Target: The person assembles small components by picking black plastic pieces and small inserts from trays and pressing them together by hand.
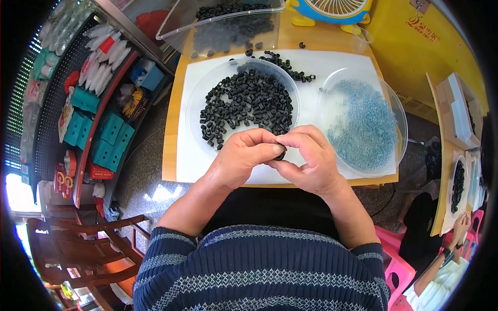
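Note:
My left hand [243,157] and my right hand [309,159] meet over the near edge of the table, fingertips pinched together. Between them is a small round black plastic piece [280,153], mostly covered by the fingers. Just beyond my left hand lies a round clear tray [193,111] with many small black plastic pieces [249,98] heaped in it. Beyond and to the right of my right hand, another round clear tray [402,132] holds a spread of tiny pale-blue translucent pieces [363,124]. Whether a blue piece is between my fingers is hidden.
White paper [311,65] covers the wooden table [171,150]. A clear bin [218,39] of black pieces stands at the back, beside a blue-and-yellow fan [332,9]. More black pieces lie loose near it. Shelves [78,124] stand left; another person's hand [460,227] works at a table far right.

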Demonstrator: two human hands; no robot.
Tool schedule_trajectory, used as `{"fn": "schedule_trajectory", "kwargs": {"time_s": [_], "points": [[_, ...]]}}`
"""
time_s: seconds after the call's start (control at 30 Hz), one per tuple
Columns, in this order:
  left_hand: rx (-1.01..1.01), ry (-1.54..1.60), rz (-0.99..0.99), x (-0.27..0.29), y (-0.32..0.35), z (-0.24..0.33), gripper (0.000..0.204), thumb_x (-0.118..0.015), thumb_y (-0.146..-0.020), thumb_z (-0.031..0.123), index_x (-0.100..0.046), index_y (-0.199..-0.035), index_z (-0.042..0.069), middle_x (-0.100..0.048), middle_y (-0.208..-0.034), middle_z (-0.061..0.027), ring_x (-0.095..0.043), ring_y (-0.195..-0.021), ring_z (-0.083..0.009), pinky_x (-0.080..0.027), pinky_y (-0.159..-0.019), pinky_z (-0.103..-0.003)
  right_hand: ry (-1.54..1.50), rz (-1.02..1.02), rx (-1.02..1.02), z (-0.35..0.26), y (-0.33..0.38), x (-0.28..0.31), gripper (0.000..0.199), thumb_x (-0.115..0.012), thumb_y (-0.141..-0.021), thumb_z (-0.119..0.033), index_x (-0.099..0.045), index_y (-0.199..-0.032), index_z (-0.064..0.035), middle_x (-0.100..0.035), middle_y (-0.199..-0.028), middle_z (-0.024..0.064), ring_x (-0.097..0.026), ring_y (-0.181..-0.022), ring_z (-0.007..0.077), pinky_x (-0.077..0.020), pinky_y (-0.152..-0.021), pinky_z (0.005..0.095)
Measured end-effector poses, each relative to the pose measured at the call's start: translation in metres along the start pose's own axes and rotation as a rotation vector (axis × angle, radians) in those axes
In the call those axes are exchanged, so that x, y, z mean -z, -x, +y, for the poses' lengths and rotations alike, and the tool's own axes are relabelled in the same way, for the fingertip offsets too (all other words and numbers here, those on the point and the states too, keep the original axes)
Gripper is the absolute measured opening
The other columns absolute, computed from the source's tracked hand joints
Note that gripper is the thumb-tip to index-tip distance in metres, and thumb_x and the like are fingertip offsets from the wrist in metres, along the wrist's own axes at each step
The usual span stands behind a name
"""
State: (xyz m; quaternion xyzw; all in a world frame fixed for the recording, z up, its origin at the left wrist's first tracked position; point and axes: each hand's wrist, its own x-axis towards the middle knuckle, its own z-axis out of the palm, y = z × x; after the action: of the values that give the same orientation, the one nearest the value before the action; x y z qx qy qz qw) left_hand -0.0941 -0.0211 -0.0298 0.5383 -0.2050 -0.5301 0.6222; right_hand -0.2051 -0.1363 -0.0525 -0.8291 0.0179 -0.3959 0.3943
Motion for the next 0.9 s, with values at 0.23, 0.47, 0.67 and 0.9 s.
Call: {"fn": "schedule_trajectory", "kwargs": {"time_s": [0.23,0.47,0.67,0.9], "points": [[-0.023,0.044,0.035,0.003,-0.001,-0.005,0.010,-0.059,-0.077,0.008,-0.059,-0.084,0.000,-0.059,-0.078,-0.0038,-0.055,-0.072,-0.0100,-0.045,-0.069,-0.023,0.109,-0.054,0.025,0.002,-0.004,-0.004,0.035,-0.072,-0.059,-0.011,-0.057,-0.090,-0.0030,-0.056,-0.083,0.0087,-0.054,-0.073,0.0237,-0.0459,-0.063,0.0314],[-0.049,-0.203,0.013,-0.001,0.008,0.005,0.020,-0.059,-0.078,0.012,-0.058,-0.092,-0.002,-0.059,-0.083,-0.0039,-0.053,-0.078,-0.0087,-0.044,-0.072,-0.023,0.115,-0.039,0.065,0.006,-0.003,0.001,0.037,-0.072,-0.057,-0.010,-0.058,-0.091,-0.0035,-0.056,-0.081,0.0084,-0.055,-0.071,0.0226,-0.0462,-0.061,0.0300],[-0.028,-0.124,-0.112,0.006,0.010,0.001,0.022,-0.058,-0.079,0.012,-0.058,-0.096,-0.002,-0.059,-0.085,-0.0050,-0.054,-0.080,-0.0100,-0.043,-0.073,-0.023,0.065,-0.011,0.114,0.002,-0.005,0.000,0.035,-0.070,-0.055,-0.005,-0.059,-0.087,-0.0037,-0.057,-0.078,0.0074,-0.055,-0.068,0.0208,-0.0465,-0.058,0.0283],[-0.098,-0.024,-0.094,0.003,0.012,-0.006,0.020,-0.057,-0.081,0.009,-0.058,-0.097,-0.003,-0.060,-0.085,-0.0062,-0.056,-0.078,-0.0109,-0.045,-0.073,-0.024,0.051,0.002,0.118,0.001,-0.005,-0.001,0.036,-0.069,-0.054,-0.003,-0.059,-0.089,-0.0029,-0.059,-0.075,0.0072,-0.057,-0.066,0.0200,-0.0466,-0.058,0.0276]]}}
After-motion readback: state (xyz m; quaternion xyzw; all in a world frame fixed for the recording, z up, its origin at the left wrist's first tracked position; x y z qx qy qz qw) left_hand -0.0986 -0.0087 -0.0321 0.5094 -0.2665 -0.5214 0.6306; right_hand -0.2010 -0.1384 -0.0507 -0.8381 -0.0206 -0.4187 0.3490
